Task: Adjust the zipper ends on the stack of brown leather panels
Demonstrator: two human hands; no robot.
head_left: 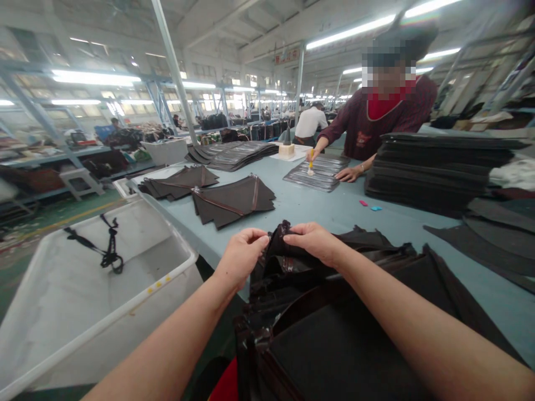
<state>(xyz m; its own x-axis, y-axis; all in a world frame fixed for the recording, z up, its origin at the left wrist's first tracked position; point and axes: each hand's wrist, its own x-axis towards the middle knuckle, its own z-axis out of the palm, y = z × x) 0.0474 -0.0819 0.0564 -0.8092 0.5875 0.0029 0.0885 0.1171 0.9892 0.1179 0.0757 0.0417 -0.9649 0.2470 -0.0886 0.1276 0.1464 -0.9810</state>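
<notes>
My left hand [246,253] pinches the left side of a dark fabric panel [276,245] at the near edge of the table. Opposite it, the thumb and fingers of my right hand [315,240] are closed on the same panel's upper edge. The panel's edge is bunched and folded between the two hands. Beneath my wrists lies a heap of similar dark fabric panels [330,334], with brownish, shiny strips along some edges. How far the held panel reaches into the heap is hidden.
Trimmed panels [234,200] lie on the blue-green table [288,214]. Across it a co-worker [376,122] holds a yellow-handled brush [311,161] over a striped sheet [320,174]. A tall dark stack [430,172] stands right, a white bin [104,267] left. Pink [363,203] and blue [376,208] bits lie between.
</notes>
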